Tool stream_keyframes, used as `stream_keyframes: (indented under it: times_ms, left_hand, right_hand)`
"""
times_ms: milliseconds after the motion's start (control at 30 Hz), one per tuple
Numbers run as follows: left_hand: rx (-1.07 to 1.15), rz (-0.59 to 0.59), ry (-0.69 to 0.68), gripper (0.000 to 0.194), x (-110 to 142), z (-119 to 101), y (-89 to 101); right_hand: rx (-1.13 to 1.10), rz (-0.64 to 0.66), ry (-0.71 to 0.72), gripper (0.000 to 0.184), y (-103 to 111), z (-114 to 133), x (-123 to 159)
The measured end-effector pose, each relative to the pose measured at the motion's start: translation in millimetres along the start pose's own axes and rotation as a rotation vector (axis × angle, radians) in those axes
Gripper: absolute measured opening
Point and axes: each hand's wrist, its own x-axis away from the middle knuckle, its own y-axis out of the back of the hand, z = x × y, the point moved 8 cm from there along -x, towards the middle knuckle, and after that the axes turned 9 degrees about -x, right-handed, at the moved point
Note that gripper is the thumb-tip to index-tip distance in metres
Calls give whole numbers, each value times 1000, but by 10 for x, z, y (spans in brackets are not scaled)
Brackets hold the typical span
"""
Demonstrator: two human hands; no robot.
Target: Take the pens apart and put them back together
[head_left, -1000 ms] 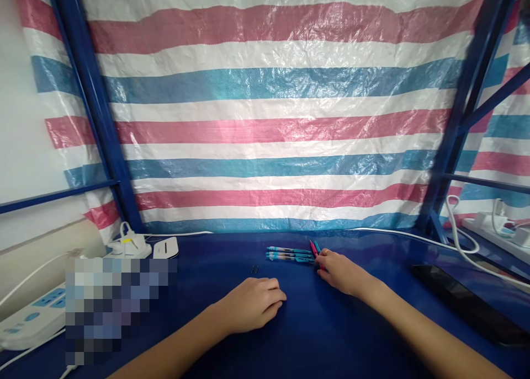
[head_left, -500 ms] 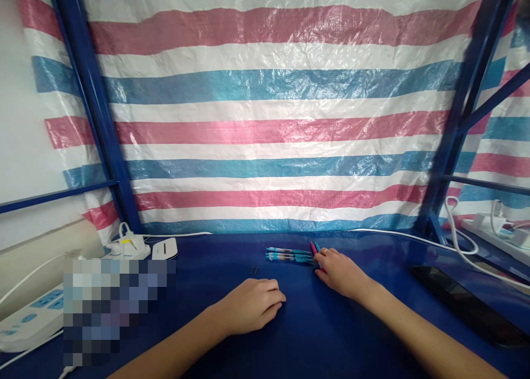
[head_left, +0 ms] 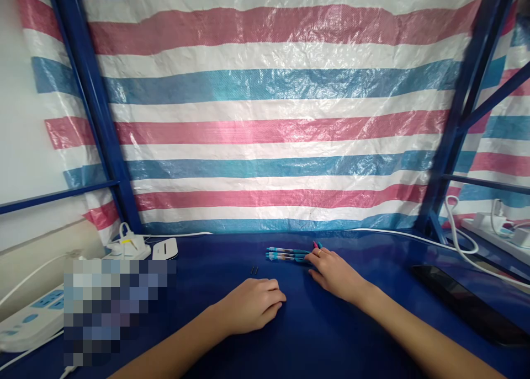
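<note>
My left hand (head_left: 257,306) rests on the blue tabletop with its fingers curled in, and nothing shows in it. Just beyond its knuckles lie two tiny dark pieces (head_left: 254,270). Several blue-and-clear pens (head_left: 285,254) lie side by side, pointing left. My right hand (head_left: 331,270), with a ring on one finger, reaches over their right ends, fingertips at the pens and thumb held apart. Behind these fingers the tips of a pink pen (head_left: 315,244) and a teal pen (head_left: 319,245) stick out; the rest of both is hidden.
A black phone-like slab (head_left: 467,304) lies on the right. On the left are a white power strip (head_left: 37,318), a small white box (head_left: 164,249) and a pixelated patch. White cables run along the back edge, before a striped plastic sheet (head_left: 273,131) and blue metal posts.
My right hand has shifted slightly left, its fingers now covering the pens' right ends. The pink and teal tips show less and sit a little farther right. My left hand stays still.
</note>
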Motion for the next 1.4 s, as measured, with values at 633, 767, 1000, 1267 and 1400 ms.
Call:
stream_keyframes:
  times_ms: [633,767,1000,1267,1400]
  left_hand:
    - [-14,-30,-6,18,14,-1,-10]
    - [-35,-86,-45,20,12,-25,3]
    - [-131,-255,84,20,-2,74,148]
    - [-192,55,150,24,-9,134,-122]
    - [-223,81,167,22,-10,122,-149]
  right_hand:
    - [-27,-12,61,18,-142,73,-31]
    - [-33,-28,53,18,-43,49,-26]
    - [-220,24,169,19,57,279,53]
    - [-306,146,224,16,16,572,133]
    - [-268,169,245,27,-59,565,126]
